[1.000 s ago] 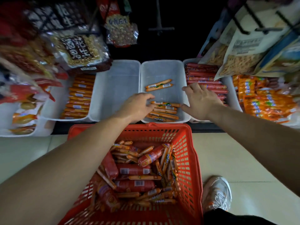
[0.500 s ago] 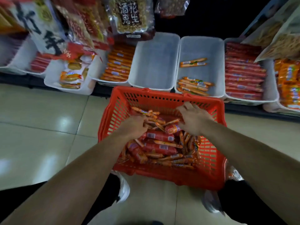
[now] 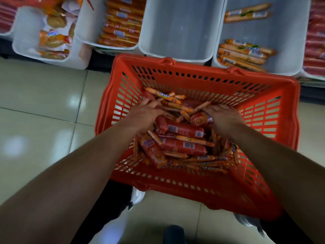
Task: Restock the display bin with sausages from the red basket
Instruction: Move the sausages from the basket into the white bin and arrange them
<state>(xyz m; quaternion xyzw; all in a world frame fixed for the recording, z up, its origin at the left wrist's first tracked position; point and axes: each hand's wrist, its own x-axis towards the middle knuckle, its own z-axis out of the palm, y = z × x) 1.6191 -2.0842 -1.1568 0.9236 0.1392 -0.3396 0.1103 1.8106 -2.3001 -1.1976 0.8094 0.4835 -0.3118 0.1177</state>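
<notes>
The red basket (image 3: pixel 202 70) stands on the floor below the shelf, holding a heap of thin orange sausages (image 3: pixel 175 101) and thick red sausages (image 3: pixel 184 129). Both hands are inside it at the far end of the heap. My left hand (image 3: pixel 143 116) curls its fingers over some thin orange sausages. My right hand (image 3: pixel 226 119) lies palm down on the heap beside a thick red sausage, and its fingertips are hidden. The white display bin (image 3: pixel 288 37) at the upper right holds a few thin orange sausages (image 3: pixel 242 55) near its front and two at its back.
An empty white bin (image 3: pixel 177 27) sits just behind the basket. Left of it are a bin of orange sausages (image 3: pixel 121 25) and a bin of snack packets (image 3: pixel 52 41). Red sausages (image 3: pixel 314 41) fill the far right bin. Tiled floor (image 3: pixel 44 103) lies left; my shoe (image 3: pixel 137 196) is under the basket's near edge.
Both hands left the display bin and dropped into the basket, and they now press deeper into the sausage heap. The view has tilted down and closer to the basket.
</notes>
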